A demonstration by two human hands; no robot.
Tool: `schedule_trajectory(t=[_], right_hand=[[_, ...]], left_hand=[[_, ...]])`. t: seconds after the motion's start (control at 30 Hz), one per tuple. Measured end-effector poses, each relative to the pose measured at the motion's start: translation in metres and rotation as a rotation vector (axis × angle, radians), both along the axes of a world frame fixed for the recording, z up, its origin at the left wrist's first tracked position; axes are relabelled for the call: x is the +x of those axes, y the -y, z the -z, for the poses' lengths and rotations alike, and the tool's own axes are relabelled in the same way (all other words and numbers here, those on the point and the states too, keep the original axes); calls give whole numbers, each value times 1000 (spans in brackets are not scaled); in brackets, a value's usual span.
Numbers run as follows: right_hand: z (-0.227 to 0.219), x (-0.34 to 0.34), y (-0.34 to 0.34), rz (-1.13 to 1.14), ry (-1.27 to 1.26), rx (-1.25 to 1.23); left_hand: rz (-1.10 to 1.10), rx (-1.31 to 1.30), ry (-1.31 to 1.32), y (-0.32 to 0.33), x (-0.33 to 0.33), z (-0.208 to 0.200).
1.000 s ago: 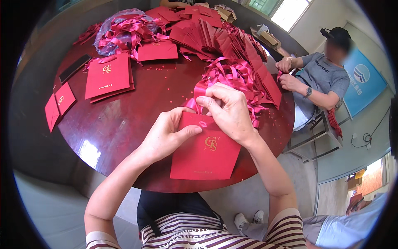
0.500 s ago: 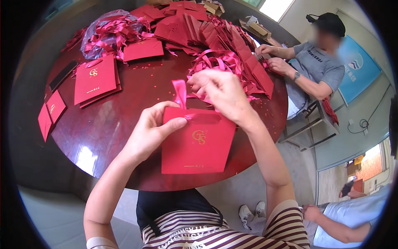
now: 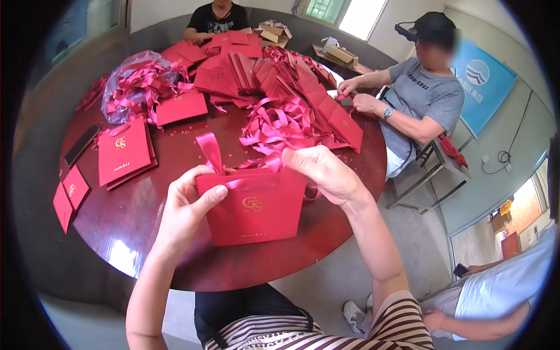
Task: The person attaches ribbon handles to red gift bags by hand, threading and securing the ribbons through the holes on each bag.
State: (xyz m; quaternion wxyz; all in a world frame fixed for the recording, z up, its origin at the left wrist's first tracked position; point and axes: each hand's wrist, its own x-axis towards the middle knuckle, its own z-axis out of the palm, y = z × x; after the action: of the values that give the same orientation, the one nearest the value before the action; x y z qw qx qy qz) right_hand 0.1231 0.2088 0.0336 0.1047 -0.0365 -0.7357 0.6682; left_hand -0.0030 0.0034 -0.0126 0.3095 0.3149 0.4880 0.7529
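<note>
A red paper gift bag (image 3: 255,219) with a gold emblem is held upright in front of me above the table's near part. My left hand (image 3: 189,201) grips its upper left corner, thumb on the front face and fingers behind. A loose pink ribbon end (image 3: 210,153) sticks up there, and a ribbon runs across the front below the rim. At the upper right corner my right hand (image 3: 326,175) pinches a pink ribbon (image 3: 273,162); its fingertips are partly hidden. Just beyond the bag lies a heap of loose pink ribbons (image 3: 274,125).
Finished-looking red bags (image 3: 123,153) lie at left, near a dark phone-like slab (image 3: 82,144). A plastic bag of ribbons (image 3: 137,87) and stacked bags (image 3: 233,73) fill the round table's far side. Co-workers sit at right (image 3: 429,87) and far end (image 3: 217,20); another person (image 3: 496,291) stands lower right.
My right hand has come from over the ribbon heap to the bag's upper right corner with a ribbon. The bag has shifted slightly left. The view has tilted, showing the far person.
</note>
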Motion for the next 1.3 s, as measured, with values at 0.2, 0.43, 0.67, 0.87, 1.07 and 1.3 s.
schedule_trajectory(t=[0.2, 0.43, 0.67, 0.87, 1.07, 1.3], right_hand=[[-11, 2, 29, 174, -77, 161], [-8, 6, 42, 313, -158, 558], [-7, 7, 44, 282, -232, 622], [-8, 3, 49, 282, -305, 671], [-1, 0, 43, 275, -327, 688], [-2, 0, 40, 323, -365, 794]], left_hand=[[53, -40, -131, 4, 5, -22], [-16, 99, -155, 1, -5, -41], [-11, 175, -133, -2, -7, -65], [-85, 266, -186, 0, -14, -71], [-110, 270, -198, 2, -15, -77], [-64, 229, 39, 9, -20, -85]])
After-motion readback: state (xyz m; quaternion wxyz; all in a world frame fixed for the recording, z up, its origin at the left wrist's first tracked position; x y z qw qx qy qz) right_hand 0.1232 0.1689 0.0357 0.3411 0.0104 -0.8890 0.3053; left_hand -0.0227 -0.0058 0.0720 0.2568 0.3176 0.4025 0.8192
